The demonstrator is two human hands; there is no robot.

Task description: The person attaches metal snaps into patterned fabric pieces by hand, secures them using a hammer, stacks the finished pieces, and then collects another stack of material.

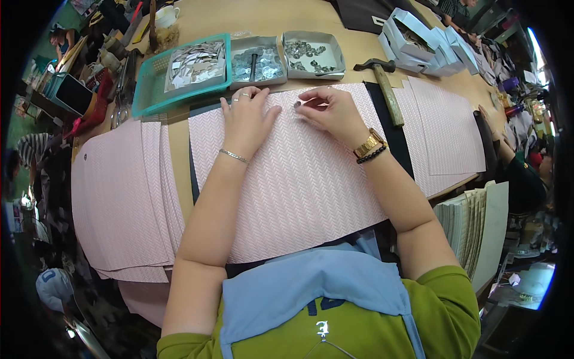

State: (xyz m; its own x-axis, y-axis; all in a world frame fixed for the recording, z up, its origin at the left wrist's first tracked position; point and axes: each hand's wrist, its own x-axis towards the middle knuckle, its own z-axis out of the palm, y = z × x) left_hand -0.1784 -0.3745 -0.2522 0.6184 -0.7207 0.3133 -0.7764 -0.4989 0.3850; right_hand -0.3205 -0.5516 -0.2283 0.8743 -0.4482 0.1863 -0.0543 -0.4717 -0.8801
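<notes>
A pale pink sheet point(293, 179) with a woven-look zigzag texture lies flat in front of me, over a dark sheet. My left hand point(248, 113) rests on its far part, fingers spread and reaching its far edge. Between the thumb and forefinger of my right hand point(335, 113) is a small round metal snap point(297, 104), held just at or above the pink surface; whether it touches cannot be made out. Beyond my hands stand a white box of shiny metal fasteners point(305, 49) and a box of clear discs point(269, 66) with a dark metal rod point(253, 67) on it.
A teal basket point(148, 90) holds a box of metal pieces point(197, 63). At right, a wooden-handled hammer point(387, 96) lies near a pink stack point(448, 131). Another pink stack point(113, 197) is at left. Light-blue boxes point(421, 45) stand far right; a co-worker's hand point(493, 122) shows there.
</notes>
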